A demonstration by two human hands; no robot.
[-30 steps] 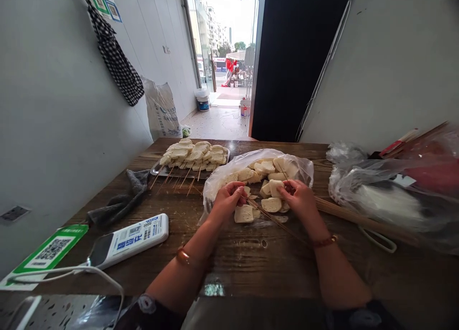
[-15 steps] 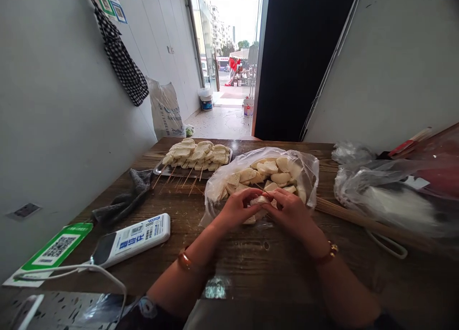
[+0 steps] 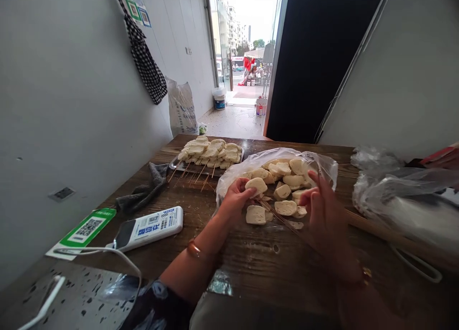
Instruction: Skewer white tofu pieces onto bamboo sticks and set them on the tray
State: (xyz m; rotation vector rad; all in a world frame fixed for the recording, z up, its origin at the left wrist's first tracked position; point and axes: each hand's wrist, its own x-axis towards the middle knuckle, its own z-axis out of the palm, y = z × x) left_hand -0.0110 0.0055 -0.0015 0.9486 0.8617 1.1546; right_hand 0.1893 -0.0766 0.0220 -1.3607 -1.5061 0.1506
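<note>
While pinching pale slice (image 3: 256,185) in L hand (image 3: 234,198) at L side of open bag (image 3: 329,166), prob. handling smth light, soft, easily torn; best gripping gently nr rim. Holding R hand (image 3: 322,215) up nearby, blurred, can't tell if gripping. Seeing skewered slices (image 3: 215,150) beyond on bench (image 3: 247,272).

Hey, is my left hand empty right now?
No, the left hand is gripping a pale, rounded slice near the plastic bag.

The right grip (image 3: 324,220) is blurred, and the view's right edge cuts off clear plastic (image 3: 405,208).
</note>
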